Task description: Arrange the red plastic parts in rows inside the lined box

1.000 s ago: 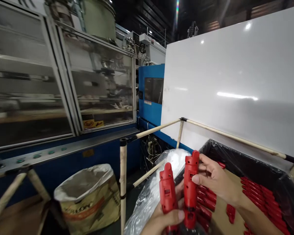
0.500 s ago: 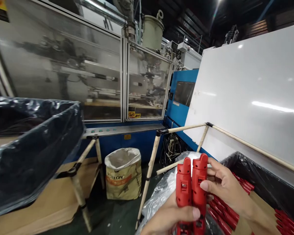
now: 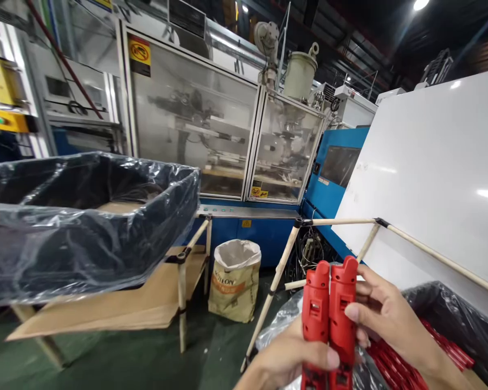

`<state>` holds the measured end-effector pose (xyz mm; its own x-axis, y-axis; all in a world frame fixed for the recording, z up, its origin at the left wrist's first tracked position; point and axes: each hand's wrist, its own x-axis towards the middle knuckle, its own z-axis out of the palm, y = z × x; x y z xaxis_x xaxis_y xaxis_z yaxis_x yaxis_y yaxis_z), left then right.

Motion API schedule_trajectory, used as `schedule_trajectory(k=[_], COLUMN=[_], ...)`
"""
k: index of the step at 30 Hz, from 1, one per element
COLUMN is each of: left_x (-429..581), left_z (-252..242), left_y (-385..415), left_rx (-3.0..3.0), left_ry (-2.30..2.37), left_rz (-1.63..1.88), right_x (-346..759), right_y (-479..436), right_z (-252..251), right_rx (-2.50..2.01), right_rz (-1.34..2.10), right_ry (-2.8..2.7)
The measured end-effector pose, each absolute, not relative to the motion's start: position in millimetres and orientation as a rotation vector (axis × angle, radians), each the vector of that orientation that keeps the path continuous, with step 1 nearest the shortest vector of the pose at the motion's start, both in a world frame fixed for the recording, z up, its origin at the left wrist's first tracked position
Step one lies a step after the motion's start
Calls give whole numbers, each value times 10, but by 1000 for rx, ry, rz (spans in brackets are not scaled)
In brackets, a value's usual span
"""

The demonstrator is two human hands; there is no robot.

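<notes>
- Two red plastic housings [image 3: 329, 319] stand upright and pressed side by side at the lower middle of the view, their rounded tops level with each other; both hands share the pair.
- The left hand [image 3: 288, 360] comes in from below the housings and is closed on them, its thumb laid across the front of the left piece and reaching the right one.
- The right hand [image 3: 384, 319] comes in from the right of the housings, its fingers curled against the outer side of the right piece and its thumb on that piece's front; it too is closed on the pair.
- Just right of and below the housings, a bin lined with black plastic [image 3: 451, 314] holds rows of more red parts [image 3: 394, 365].
- A clear plastic bag [image 3: 282, 325] lies just left of the housings, partly behind the left hand.
- A frame of pale tubes [image 3: 333, 222] runs behind and above the housings, and a white panel [image 3: 431, 179] stands behind that.
- Well left of the housings, a paper sack with an open top [image 3: 233, 284] stands on the green floor.
- Further left, a large black-lined box [image 3: 85, 216] rests on a cardboard-topped bench [image 3: 117, 306].
- A glass-fronted blue moulding machine [image 3: 236, 146] fills the background behind the housings.
</notes>
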<state>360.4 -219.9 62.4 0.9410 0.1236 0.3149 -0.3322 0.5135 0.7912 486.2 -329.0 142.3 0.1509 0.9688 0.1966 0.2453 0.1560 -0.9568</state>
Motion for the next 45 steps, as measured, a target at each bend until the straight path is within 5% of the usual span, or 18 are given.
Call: schedule_trajectory(k=[45], left_x=[3031], left_z=[371], left_y=[-2292], left_rx=[892], left_ry=[-57], left_rz=[533], right_x=[4422], right_y=[-2894], right_z=[1289], right_rx=[-1292], right_rz=[1023], right_ry=[-1546])
